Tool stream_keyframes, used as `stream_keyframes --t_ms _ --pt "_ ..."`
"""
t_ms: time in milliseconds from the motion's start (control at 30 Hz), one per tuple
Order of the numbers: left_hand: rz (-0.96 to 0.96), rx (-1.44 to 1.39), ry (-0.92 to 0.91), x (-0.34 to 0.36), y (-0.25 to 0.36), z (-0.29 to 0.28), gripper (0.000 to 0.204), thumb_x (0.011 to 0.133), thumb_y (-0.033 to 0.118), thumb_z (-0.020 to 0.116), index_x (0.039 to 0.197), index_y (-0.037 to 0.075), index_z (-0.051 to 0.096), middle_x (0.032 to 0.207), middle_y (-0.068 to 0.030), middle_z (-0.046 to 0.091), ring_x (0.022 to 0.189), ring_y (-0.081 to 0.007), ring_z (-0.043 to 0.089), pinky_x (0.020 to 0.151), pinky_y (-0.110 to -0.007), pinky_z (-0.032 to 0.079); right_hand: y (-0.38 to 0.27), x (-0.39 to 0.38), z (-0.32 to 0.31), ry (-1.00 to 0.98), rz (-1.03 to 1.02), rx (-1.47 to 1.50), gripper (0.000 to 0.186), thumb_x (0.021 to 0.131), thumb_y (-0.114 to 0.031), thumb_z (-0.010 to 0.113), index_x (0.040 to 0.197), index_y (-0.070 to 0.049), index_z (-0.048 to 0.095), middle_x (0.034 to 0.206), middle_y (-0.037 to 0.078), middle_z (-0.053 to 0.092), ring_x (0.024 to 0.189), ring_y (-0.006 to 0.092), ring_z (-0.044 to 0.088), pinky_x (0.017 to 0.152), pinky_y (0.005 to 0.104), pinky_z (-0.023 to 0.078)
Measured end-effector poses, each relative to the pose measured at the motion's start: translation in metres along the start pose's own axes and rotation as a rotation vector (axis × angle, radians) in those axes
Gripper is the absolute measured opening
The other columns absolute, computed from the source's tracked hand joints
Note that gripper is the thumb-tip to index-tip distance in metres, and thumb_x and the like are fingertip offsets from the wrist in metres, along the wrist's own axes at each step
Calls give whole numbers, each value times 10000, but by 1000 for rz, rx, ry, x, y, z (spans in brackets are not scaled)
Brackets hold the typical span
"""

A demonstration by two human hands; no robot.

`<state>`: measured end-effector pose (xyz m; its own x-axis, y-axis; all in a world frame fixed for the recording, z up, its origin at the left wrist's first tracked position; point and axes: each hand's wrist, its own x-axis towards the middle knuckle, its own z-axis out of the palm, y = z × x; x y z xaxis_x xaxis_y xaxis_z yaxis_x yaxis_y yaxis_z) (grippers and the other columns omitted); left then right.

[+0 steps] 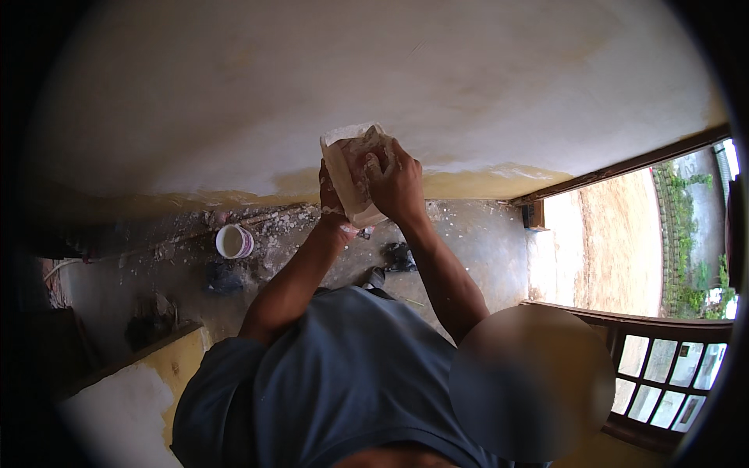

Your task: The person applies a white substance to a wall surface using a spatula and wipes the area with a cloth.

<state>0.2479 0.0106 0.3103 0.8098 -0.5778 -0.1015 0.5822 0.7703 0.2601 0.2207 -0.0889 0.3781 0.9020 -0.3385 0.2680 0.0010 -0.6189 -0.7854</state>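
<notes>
Grey-blue cloth of the wearer's shirt (pixel 351 382) fills the lower middle, closest to the camera. Toward the left, a white bucket (pixel 247 243) stands on the floor (pixel 484 249), well apart from both hands, with pale crumbs (pixel 278 221) scattered near it. Next comes the left hand (pixel 331 201), curled around the left side of a pale, long tray (pixel 340 175) and supporting it; part of its grip is hidden underneath. The tray tilts, its far rim caked with whitish residue (pixel 367 128). Right of that, the right hand (pixel 399 187) lies over the tray's right edge, fingers bent inward; whether they pinch anything inside, I cannot tell. Beyond the tray rises a broad wall (pixel 374 62), yellowish along its lower edge; the gap to it is unclear. Farther right, floor gives room between the right forearm (pixel 449 277) and a bright doorway (pixel 616 234), edged by dark frame timber (pixel 624 172).
</notes>
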Motion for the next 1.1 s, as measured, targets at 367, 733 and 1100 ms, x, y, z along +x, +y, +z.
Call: stream_keyframes --t_ms 367,733,1100 --pt "-107 -149 -138 -6 7 8 580 970 516 456 1402 132 493 1324 -122 590 1216 -324 590 988 -565 516 92 13 -64 12 367 822 164 942 -51 577 1047 60 636 962 106 684 873 170 665 799 295 560" --pt "98 -44 -67 -28 41 -18 561 974 467 519 1411 117 478 1338 -126 591 1182 -325 614 953 -513 553 206 80 -51 552 662 1390 149 935 -32 566 1079 5 556 987 109 604 853 277 632 770 412 597" --pt "135 11 1 -36 59 -32 577 945 477 564 1393 119 499 1325 -94 606 1178 -313 615 977 -506 538 33 245 -228 69 -412 1278 147 913 -139 620 1016 -54 559 941 176 648 934 316 653 857 419 584"
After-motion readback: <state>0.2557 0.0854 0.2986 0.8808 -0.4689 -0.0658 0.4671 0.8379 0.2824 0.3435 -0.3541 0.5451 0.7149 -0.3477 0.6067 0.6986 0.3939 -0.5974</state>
